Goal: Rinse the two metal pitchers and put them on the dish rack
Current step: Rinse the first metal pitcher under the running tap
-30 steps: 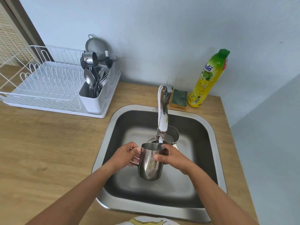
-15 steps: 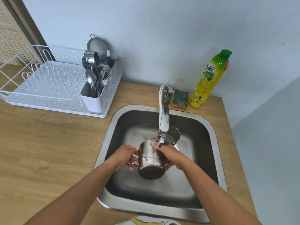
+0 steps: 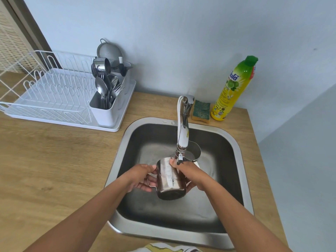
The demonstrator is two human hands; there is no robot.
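1. Pitcher (image 3: 171, 179) tipped above the sink (image 3: 116, 160), mouth at the faucet (image 3: 182, 135).
2. Left hand (image 3: 140, 177) curls its fingers round the handle; right hand (image 3: 190, 171) wraps the body.
3. Second pitcher (image 3: 193, 151) stands in the sink behind.
4. Rack (image 3: 54, 95) sits well left on the counter (image 3: 54, 170).

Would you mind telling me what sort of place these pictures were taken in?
Most likely a home kitchen: a steel sink set in a wooden counter, a white dish rack holding cutlery, and a dish-soap bottle beside a sponge.
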